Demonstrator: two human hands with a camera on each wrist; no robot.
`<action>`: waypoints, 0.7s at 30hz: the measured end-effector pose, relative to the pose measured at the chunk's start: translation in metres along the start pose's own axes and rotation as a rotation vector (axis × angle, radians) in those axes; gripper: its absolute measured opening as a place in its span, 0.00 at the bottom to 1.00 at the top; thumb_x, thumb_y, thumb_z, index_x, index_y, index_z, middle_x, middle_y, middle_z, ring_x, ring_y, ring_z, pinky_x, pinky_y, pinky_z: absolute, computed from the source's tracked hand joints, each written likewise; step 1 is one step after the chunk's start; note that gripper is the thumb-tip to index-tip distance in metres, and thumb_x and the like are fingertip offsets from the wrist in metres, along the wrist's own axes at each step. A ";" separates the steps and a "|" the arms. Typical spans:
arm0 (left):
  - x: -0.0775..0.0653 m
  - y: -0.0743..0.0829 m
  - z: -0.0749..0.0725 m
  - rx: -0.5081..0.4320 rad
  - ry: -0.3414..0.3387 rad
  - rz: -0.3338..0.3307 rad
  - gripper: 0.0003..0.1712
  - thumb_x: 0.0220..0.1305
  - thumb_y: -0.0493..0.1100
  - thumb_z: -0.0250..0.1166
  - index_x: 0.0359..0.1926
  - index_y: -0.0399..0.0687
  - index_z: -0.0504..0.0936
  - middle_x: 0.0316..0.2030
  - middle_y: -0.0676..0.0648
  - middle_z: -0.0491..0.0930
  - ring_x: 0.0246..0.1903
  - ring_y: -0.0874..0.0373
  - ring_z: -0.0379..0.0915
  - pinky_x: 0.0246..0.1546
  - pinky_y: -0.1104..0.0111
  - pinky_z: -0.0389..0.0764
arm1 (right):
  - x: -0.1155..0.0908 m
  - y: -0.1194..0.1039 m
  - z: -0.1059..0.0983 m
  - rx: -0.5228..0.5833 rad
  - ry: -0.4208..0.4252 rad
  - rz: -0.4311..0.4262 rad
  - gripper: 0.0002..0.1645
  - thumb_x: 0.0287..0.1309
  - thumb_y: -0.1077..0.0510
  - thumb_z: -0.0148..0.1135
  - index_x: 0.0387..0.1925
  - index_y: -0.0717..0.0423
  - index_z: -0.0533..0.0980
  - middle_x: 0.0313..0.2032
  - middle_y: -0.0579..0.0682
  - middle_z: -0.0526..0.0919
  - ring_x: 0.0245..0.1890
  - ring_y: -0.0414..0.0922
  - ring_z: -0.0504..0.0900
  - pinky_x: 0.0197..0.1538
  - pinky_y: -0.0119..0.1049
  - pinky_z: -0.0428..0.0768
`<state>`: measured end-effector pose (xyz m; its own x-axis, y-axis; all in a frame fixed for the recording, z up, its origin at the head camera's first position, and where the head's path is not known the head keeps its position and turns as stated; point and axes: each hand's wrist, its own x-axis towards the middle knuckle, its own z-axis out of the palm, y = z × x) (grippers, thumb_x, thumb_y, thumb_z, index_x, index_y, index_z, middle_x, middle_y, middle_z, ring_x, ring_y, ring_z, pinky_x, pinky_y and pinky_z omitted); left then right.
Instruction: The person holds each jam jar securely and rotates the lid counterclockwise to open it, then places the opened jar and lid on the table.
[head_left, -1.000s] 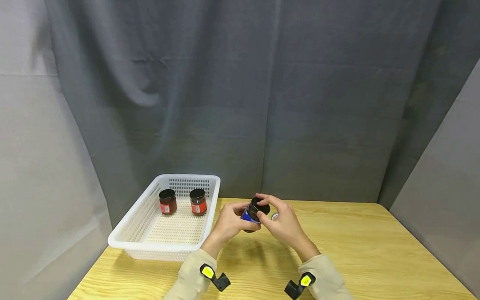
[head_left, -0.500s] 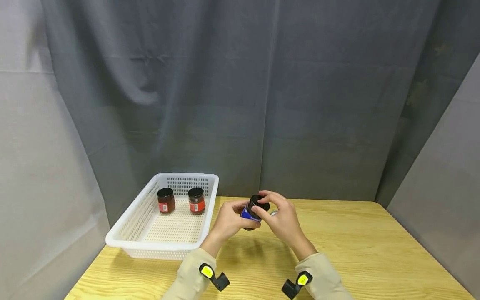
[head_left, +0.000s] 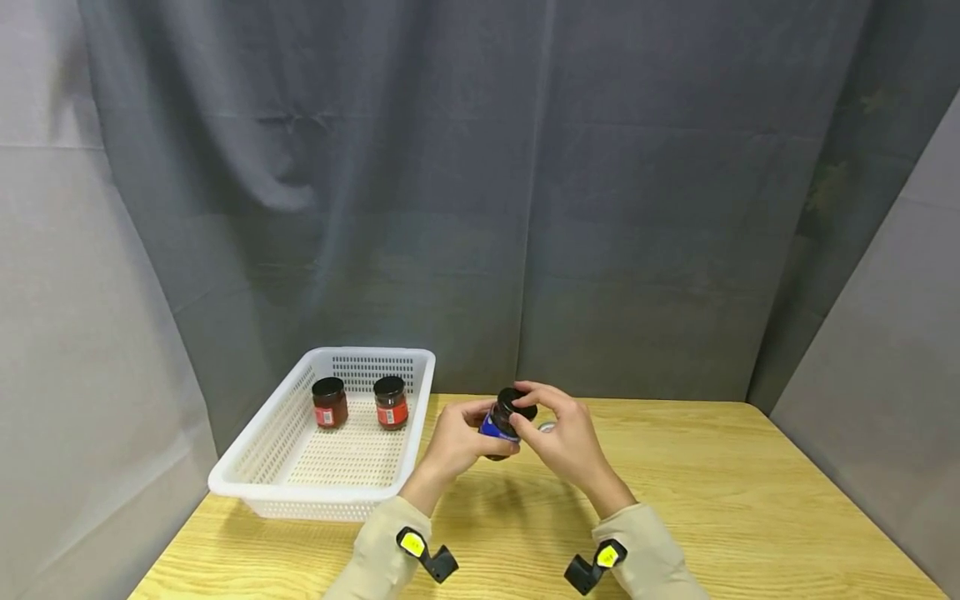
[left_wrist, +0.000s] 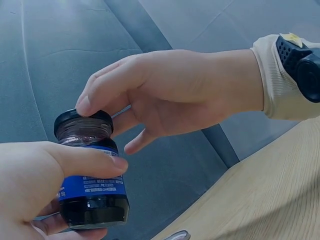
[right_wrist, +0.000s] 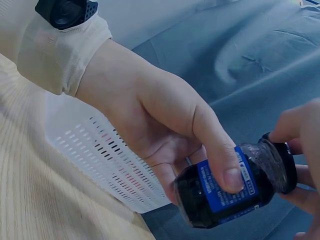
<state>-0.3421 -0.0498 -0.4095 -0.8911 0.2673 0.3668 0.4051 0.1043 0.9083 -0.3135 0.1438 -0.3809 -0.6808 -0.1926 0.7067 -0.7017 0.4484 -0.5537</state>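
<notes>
A dark glass jar (head_left: pixel 498 428) with a blue label is held tilted above the table, between both hands. My left hand (head_left: pixel 457 444) grips its body, the thumb lying across the label in the left wrist view. On the black lid (left_wrist: pixel 85 116), the fingertips and thumb of my right hand (head_left: pixel 564 433) pinch the rim. The lid sits on the jar's neck, and clear wrinkled film (right_wrist: pixel 267 159) seems to show just below it. Two more jars, a dark red one (head_left: pixel 330 403) and a red-labelled one (head_left: pixel 391 404), stand upright with black lids.
Those two jars are inside a white perforated plastic basket (head_left: pixel 322 493) on the left of the wooden table (head_left: pixel 712 492). A small round pale-rimmed object (head_left: pixel 547 427) lies behind my right hand, mostly hidden. A grey curtain (head_left: pixel 420 208) hangs along the table's back edge.
The head view has shifted slightly. Both hands keep their hold on the jar and its lid, with only small movement of the right fingers at the lid.
</notes>
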 end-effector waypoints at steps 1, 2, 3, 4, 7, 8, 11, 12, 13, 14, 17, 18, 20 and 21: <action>0.000 0.000 0.000 0.003 0.003 -0.001 0.32 0.44 0.37 0.85 0.55 0.53 0.89 0.45 0.52 0.88 0.42 0.53 0.80 0.37 0.63 0.85 | 0.000 0.000 0.000 0.004 0.000 -0.007 0.09 0.58 0.63 0.73 0.41 0.56 0.86 0.57 0.53 0.84 0.58 0.57 0.81 0.56 0.56 0.81; 0.000 0.000 0.000 0.004 0.005 -0.003 0.32 0.44 0.38 0.86 0.55 0.54 0.89 0.44 0.52 0.88 0.42 0.53 0.80 0.37 0.63 0.85 | 0.000 0.001 0.001 0.009 0.000 -0.009 0.08 0.59 0.64 0.73 0.41 0.56 0.85 0.58 0.53 0.84 0.58 0.56 0.81 0.56 0.55 0.81; 0.000 0.000 0.000 0.001 0.006 -0.007 0.32 0.44 0.38 0.86 0.54 0.55 0.89 0.44 0.53 0.88 0.42 0.53 0.80 0.37 0.63 0.85 | 0.000 0.001 0.002 0.014 0.004 -0.013 0.08 0.59 0.64 0.72 0.41 0.55 0.85 0.57 0.53 0.84 0.58 0.56 0.81 0.56 0.55 0.81; 0.000 0.000 0.000 -0.008 0.003 -0.010 0.32 0.44 0.38 0.86 0.54 0.55 0.89 0.44 0.52 0.88 0.42 0.52 0.80 0.37 0.62 0.85 | 0.000 0.002 0.002 0.020 0.009 -0.015 0.08 0.59 0.63 0.73 0.41 0.55 0.85 0.57 0.52 0.84 0.58 0.56 0.82 0.56 0.55 0.81; 0.000 0.000 0.000 -0.025 0.001 -0.009 0.31 0.45 0.37 0.85 0.54 0.54 0.89 0.43 0.50 0.88 0.42 0.52 0.80 0.36 0.61 0.86 | 0.000 0.003 0.005 0.018 0.038 -0.011 0.08 0.59 0.60 0.76 0.39 0.54 0.84 0.56 0.52 0.85 0.56 0.55 0.83 0.55 0.55 0.81; 0.000 0.000 0.001 -0.023 -0.001 -0.004 0.31 0.45 0.37 0.85 0.54 0.54 0.89 0.43 0.50 0.88 0.42 0.52 0.80 0.36 0.61 0.86 | 0.000 0.003 0.005 0.015 0.049 -0.006 0.08 0.58 0.59 0.77 0.38 0.54 0.84 0.55 0.52 0.85 0.55 0.55 0.83 0.54 0.55 0.82; 0.000 0.000 0.003 -0.009 -0.005 0.013 0.31 0.45 0.36 0.85 0.54 0.54 0.90 0.43 0.51 0.88 0.42 0.53 0.80 0.37 0.62 0.85 | 0.000 0.001 0.006 0.001 0.076 0.010 0.10 0.55 0.59 0.80 0.35 0.54 0.84 0.53 0.53 0.86 0.54 0.56 0.84 0.53 0.56 0.82; 0.001 0.000 0.003 -0.002 -0.007 0.017 0.31 0.45 0.36 0.85 0.53 0.54 0.90 0.43 0.52 0.88 0.42 0.53 0.81 0.37 0.63 0.85 | 0.000 0.000 0.006 -0.003 0.078 0.015 0.11 0.54 0.59 0.80 0.35 0.54 0.84 0.53 0.53 0.86 0.53 0.56 0.84 0.53 0.56 0.82; 0.001 0.000 0.004 0.003 -0.008 0.019 0.31 0.44 0.36 0.85 0.53 0.55 0.90 0.43 0.52 0.89 0.42 0.53 0.81 0.37 0.63 0.85 | 0.000 0.000 0.005 -0.004 0.075 0.022 0.11 0.54 0.59 0.81 0.35 0.54 0.84 0.52 0.53 0.86 0.53 0.55 0.84 0.53 0.55 0.82; 0.001 0.000 0.004 0.003 -0.008 0.021 0.31 0.44 0.36 0.85 0.53 0.54 0.90 0.43 0.53 0.89 0.42 0.53 0.81 0.37 0.63 0.85 | 0.001 -0.001 0.005 -0.005 0.070 0.027 0.11 0.54 0.60 0.81 0.35 0.54 0.84 0.52 0.52 0.86 0.53 0.55 0.84 0.53 0.55 0.82; 0.000 0.000 0.004 -0.005 -0.007 0.016 0.32 0.43 0.36 0.85 0.54 0.54 0.90 0.43 0.52 0.89 0.42 0.53 0.81 0.37 0.63 0.85 | 0.001 -0.003 0.002 -0.003 0.033 0.037 0.11 0.55 0.60 0.79 0.37 0.53 0.84 0.54 0.52 0.86 0.55 0.54 0.84 0.53 0.54 0.82; 0.000 0.001 0.004 -0.005 -0.007 0.014 0.32 0.43 0.36 0.85 0.54 0.54 0.90 0.43 0.53 0.89 0.42 0.53 0.81 0.37 0.63 0.85 | 0.001 -0.003 0.002 0.000 0.017 0.039 0.10 0.56 0.60 0.79 0.38 0.52 0.84 0.54 0.51 0.86 0.55 0.53 0.84 0.54 0.53 0.82; 0.000 0.001 0.003 0.001 -0.004 0.011 0.32 0.43 0.36 0.86 0.54 0.54 0.90 0.43 0.53 0.89 0.42 0.53 0.81 0.37 0.62 0.85 | 0.001 -0.003 0.000 0.009 -0.015 0.035 0.10 0.58 0.60 0.77 0.40 0.52 0.83 0.56 0.51 0.85 0.57 0.53 0.83 0.53 0.50 0.83; -0.001 0.001 0.003 0.005 -0.003 0.010 0.32 0.43 0.37 0.86 0.54 0.54 0.90 0.43 0.53 0.89 0.42 0.53 0.81 0.37 0.62 0.85 | 0.001 -0.003 -0.001 0.012 -0.030 0.036 0.10 0.59 0.61 0.76 0.41 0.52 0.83 0.56 0.51 0.85 0.57 0.53 0.83 0.52 0.47 0.83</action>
<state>-0.3406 -0.0474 -0.4096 -0.8862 0.2714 0.3754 0.4153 0.1064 0.9034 -0.3118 0.1425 -0.3780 -0.7113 -0.2027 0.6730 -0.6792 0.4447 -0.5839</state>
